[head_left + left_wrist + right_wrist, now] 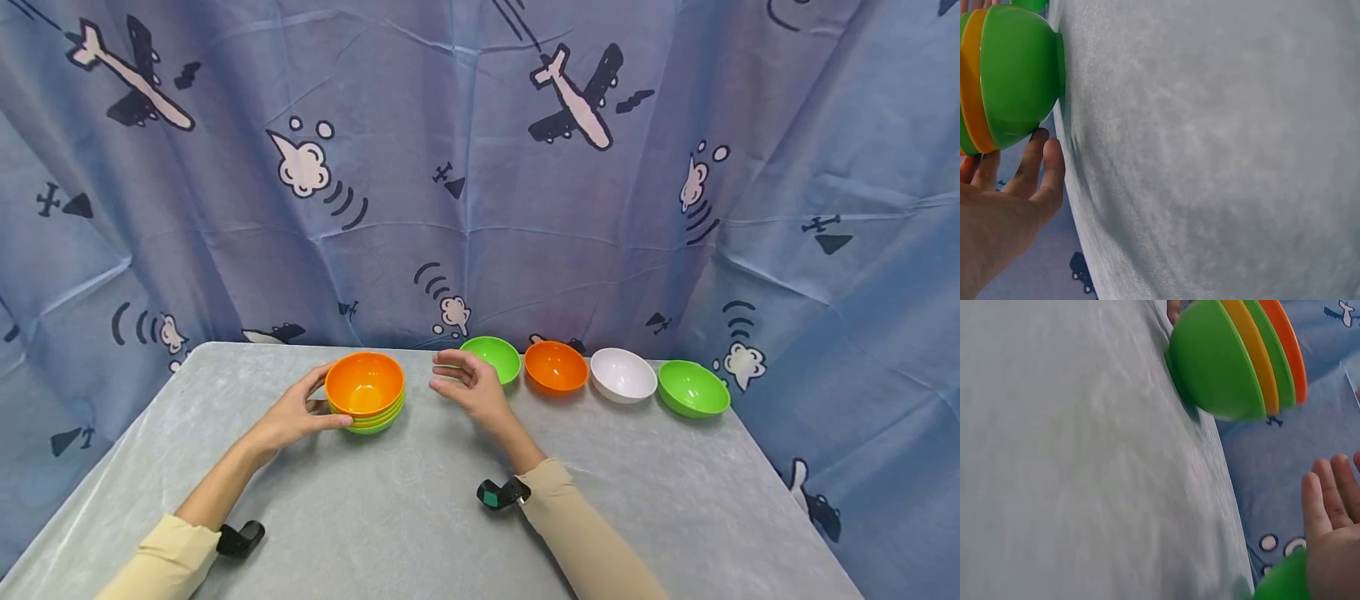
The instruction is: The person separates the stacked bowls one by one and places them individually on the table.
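Observation:
A stack of nested bowls stands on the left part of the table, with an orange bowl [365, 385] on top. Below it, green and orange-yellow rims alternate down to a green bottom bowl [1022, 72]. My left hand [296, 412] holds the stack from its left, thumb along the front and fingers round the far side. Right of the stack, my right hand [477, 390] is held apart from it with fingers spread loosely and nothing in them. It partly covers a green bowl [498, 358] behind it in the head view.
Along the table's back edge, to the right, sit a second orange bowl [556, 368], a white bowl [623, 376] and another green bowl [693, 389]. A grey cloth covers the table [420, 517]. Behind hangs a blue curtain [420, 167] printed with planes.

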Action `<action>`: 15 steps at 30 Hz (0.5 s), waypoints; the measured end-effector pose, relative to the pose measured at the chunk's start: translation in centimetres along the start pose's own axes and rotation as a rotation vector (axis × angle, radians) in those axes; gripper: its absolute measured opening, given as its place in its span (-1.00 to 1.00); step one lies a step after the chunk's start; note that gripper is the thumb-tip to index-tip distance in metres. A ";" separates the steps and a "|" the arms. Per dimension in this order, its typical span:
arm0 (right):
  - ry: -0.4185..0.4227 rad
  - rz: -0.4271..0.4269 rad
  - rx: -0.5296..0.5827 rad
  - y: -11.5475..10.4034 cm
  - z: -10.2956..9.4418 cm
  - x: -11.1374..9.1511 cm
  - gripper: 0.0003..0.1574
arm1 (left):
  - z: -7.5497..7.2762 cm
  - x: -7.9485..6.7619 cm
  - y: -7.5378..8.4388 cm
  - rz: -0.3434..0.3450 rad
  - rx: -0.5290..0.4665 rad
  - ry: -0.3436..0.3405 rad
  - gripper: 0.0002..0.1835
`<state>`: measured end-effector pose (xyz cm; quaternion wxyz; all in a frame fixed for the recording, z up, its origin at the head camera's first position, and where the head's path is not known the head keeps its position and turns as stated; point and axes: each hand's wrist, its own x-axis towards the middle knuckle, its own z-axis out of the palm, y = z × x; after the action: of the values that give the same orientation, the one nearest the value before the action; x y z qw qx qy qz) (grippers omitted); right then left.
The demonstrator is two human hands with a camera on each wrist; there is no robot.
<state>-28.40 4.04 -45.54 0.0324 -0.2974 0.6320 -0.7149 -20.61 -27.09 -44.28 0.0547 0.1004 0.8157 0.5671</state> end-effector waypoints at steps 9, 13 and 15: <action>-0.123 0.083 -0.024 0.8 2.9 0.6 -0.09 | 0.1 -0.1 -0.1 0.002 -0.008 0.001 -0.04; -0.156 0.103 -0.032 0.7 4.0 0.7 0.01 | 0.0 -0.1 0.3 -0.001 -0.007 0.002 -0.02; -0.163 0.106 -0.037 0.8 4.6 0.8 0.06 | 0.0 -0.2 0.5 0.001 -0.008 0.004 -0.02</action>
<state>-27.21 -0.53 -45.88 0.1159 -0.3214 0.6552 -0.6737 -20.40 -27.01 -43.84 0.0531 0.0996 0.8134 0.5707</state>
